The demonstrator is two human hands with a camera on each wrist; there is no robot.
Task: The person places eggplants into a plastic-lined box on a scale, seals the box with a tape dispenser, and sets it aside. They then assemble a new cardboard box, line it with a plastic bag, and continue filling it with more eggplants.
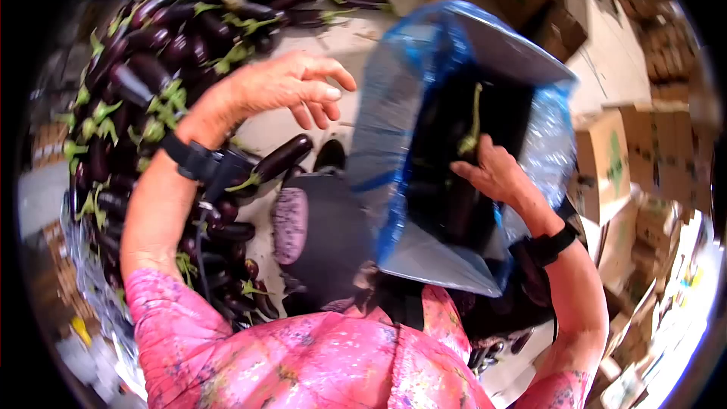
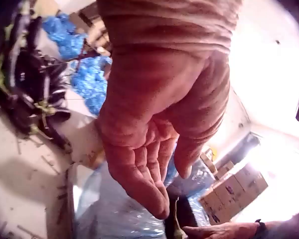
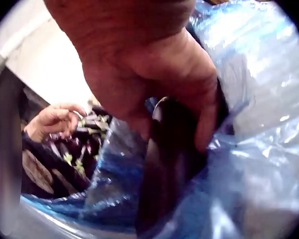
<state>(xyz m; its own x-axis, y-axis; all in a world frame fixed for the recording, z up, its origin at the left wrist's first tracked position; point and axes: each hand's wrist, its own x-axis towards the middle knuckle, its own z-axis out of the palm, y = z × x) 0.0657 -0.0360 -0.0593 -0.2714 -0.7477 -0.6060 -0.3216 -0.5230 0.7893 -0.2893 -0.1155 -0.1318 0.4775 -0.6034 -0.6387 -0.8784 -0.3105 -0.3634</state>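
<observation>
In the head view the right hand (image 1: 496, 174) reaches into a box lined with a blue plastic bag (image 1: 390, 106) and grips a dark eggplant (image 1: 460, 201) near its green stem. The right wrist view has thumb and fingers of the right hand (image 3: 154, 84) around that eggplant (image 3: 172, 154). Held in the air left of the box, the left hand (image 1: 291, 87) has relaxed, slightly bent fingers and holds nothing; its empty palm shows in the left wrist view (image 2: 154, 124).
A large heap of eggplants (image 1: 178, 45) lies on the left. One eggplant (image 1: 284, 157) lies between the left forearm and the box. Cardboard boxes (image 1: 603, 159) stand on the right. Crumpled blue plastic (image 2: 89, 82) lies beyond the left hand.
</observation>
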